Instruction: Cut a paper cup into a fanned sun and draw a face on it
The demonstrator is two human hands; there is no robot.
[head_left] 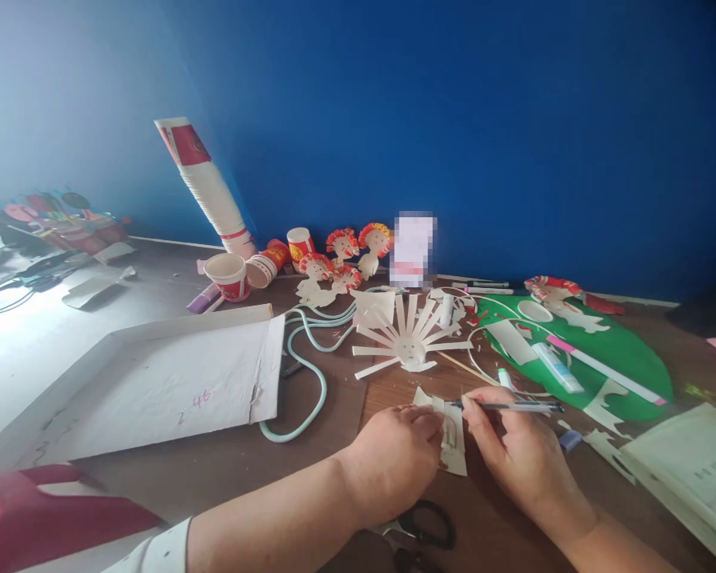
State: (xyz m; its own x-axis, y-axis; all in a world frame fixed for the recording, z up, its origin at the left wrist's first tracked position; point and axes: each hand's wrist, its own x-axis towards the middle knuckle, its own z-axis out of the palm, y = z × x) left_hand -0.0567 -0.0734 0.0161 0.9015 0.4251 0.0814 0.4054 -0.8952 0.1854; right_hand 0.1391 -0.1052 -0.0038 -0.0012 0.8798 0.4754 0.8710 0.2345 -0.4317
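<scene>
My left hand (394,458) presses on a small piece of white paper (455,463) on the brown table, its fingers curled together over the left part of it. A pen (522,406) with a dark cap end is gripped in my right hand (525,458), its tip at the right edge of the paper. Marks on the paper are too blurred to make out. Just beyond lies a paper cup cut into spread strips (410,350), with a face drawn on its base. Scissors (433,521) with black handles lie below my left hand, partly hidden by the wrist.
A shallow white box lid (155,390) and a light-blue cord (316,398) lie left. Behind are a leaning cup stack (212,199), a loose paper cup (227,278) and several paper figures (373,247). At right, a green oval sheet (632,358) holds a glue stick (558,368) and marker (608,370).
</scene>
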